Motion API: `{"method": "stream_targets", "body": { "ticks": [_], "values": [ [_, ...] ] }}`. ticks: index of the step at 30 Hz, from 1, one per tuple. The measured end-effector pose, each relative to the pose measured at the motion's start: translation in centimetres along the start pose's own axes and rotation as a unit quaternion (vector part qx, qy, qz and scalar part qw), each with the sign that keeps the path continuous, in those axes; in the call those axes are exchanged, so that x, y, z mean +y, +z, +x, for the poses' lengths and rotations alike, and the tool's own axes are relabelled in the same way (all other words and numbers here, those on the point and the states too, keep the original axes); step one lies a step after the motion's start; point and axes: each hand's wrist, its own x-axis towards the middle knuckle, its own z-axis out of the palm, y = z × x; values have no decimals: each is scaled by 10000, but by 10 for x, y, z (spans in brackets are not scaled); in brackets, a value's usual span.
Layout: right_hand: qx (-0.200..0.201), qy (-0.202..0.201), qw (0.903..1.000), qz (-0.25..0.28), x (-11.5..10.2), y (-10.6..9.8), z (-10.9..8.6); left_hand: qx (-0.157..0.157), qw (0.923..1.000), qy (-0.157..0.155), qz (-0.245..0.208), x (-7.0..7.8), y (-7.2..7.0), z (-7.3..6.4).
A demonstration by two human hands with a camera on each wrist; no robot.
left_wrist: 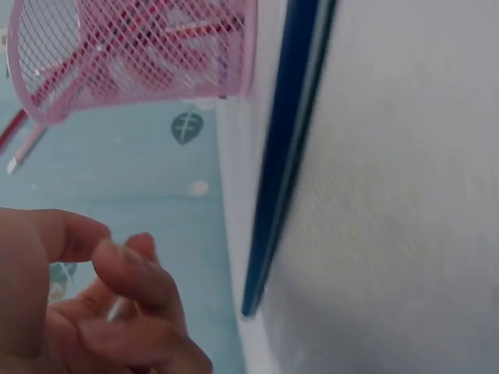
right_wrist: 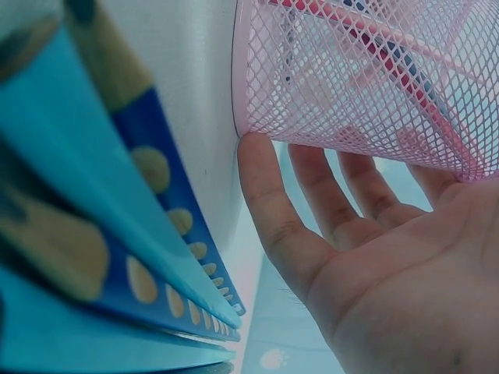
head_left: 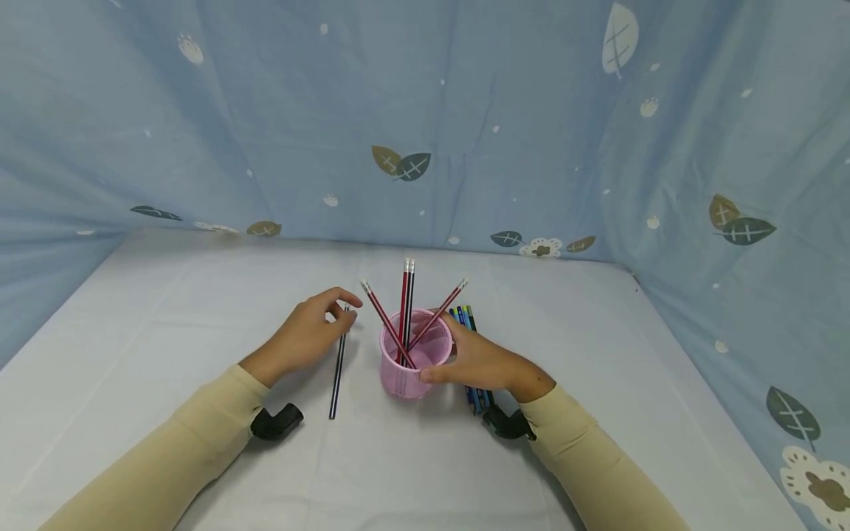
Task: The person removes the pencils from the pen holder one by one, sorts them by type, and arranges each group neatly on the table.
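Across the back and sides I've got a blue curtain on my feed, printed with leaves and flowers. Below it spreads the white surface, and two beige sleeves reach in over it from my side. Right hand now: I see it curled round the pink mesh cup, thumb at the rim, fingers round the far side. Left hand: fingers bent, thumb and forefinger apart, over the far end of a pencil. The cup stands upright mid-surface, between my two hands. Just right of it, partly under the right hand, lies a bundle of blue pencils, some with pale dots along the sides. Below each wrist I pick out a black fitting. Inside the cup, four pencils, eraser ends up: two nearly straight, a red one leaning left, another leaning right. And here's the lone dark-blue pencil, flat on the surface left of the cup, running toward me from under the left hand.
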Motion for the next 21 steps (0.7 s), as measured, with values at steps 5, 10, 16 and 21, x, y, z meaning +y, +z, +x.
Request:
{"method": "stream_targets", "body": {
  "ticks": [5, 10, 16, 21],
  "values": [
    [24, 23, 10000, -2, -1, 0, 1, -60, 9971, 217, -731, 12, 3, -3],
    [48, 112, 9999, 9, -2, 0, 0, -102, 9944, 330, -999, 23, 5, -7],
    [39, -9, 10000, 77, -2, -1, 1, -93, 9933, 478, -1052, 33, 6, -12],
    [-49, -98, 9999, 56, -2, -1, 0, -185, 9919, 581, -1113, 38, 6, -15]
  ]
}}
